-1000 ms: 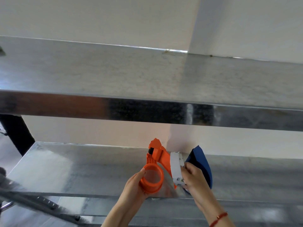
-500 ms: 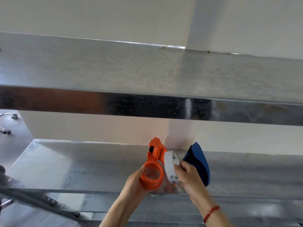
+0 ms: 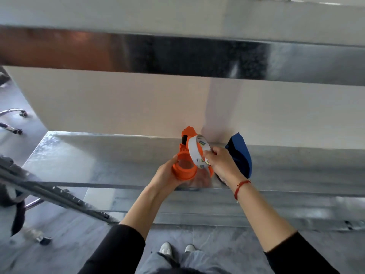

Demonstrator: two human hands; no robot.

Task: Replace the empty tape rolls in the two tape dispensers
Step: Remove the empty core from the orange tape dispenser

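My left hand (image 3: 167, 177) grips the orange tape dispenser (image 3: 184, 168) from below and holds it over the front of the metal shelf (image 3: 88, 161). Its round hub faces me and its cutter end points to the wall. My right hand (image 3: 222, 165) pinches a white tape roll (image 3: 197, 151) with small printed labels. The roll is tilted on edge, right above and to the right of the orange hub, touching or nearly touching it. A blue tape dispenser (image 3: 240, 155) stands on the shelf just behind my right hand, by the wall.
An upper metal shelf (image 3: 177, 54) overhangs the work area. A grey toothed metal bar (image 3: 59, 194) slants across the lower left. Chair legs with castors (image 3: 17, 121) stand on the floor at far left. My feet (image 3: 175, 250) are on the grey floor below the shelf edge.
The camera tilted downward, so my arms, legs and the floor came into view. My right hand turned the white roll from upright to tilted and brought it closer over the orange hub.
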